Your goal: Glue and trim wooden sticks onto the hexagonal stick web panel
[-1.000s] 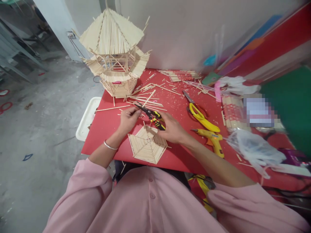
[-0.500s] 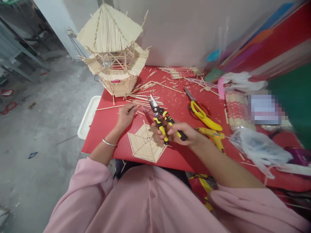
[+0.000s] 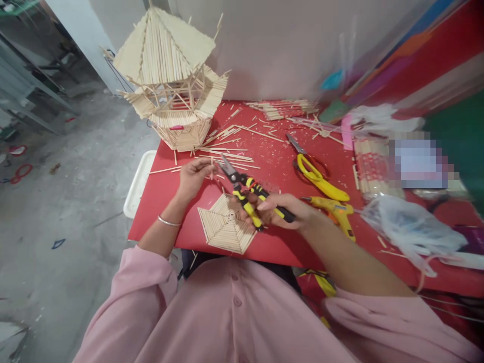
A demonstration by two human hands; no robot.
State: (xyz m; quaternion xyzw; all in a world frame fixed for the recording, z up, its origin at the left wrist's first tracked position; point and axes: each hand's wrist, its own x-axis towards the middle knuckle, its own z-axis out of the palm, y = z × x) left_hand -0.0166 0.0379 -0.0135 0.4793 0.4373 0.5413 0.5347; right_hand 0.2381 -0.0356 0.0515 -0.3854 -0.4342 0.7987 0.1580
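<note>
Cutters [image 3: 234, 177] clamped in my right grip [image 3: 290, 202] gape beside the short stick [image 3: 212, 169] my left grip [image 3: 192, 179] pinches above the desk [image 3: 153, 199]. I judge a hasty squeeze could nick that grip; a slip could dent the stick panel [image 3: 223, 229] by the front edge.

The left forearm [image 3: 158, 238] is slanting forward and inward, its wrist [image 3: 174, 207] leading into a left hand [image 3: 192, 177] whose fingers [image 3: 207, 164] are pinching together at the tips. The right forearm [image 3: 350, 258] is slanting inward from the right, and the right hand [image 3: 283, 209] is gripping, its thumb [image 3: 267, 203] lying uppermost. Both hands are remaining apart, the left one sitting farther from the torso.
</note>
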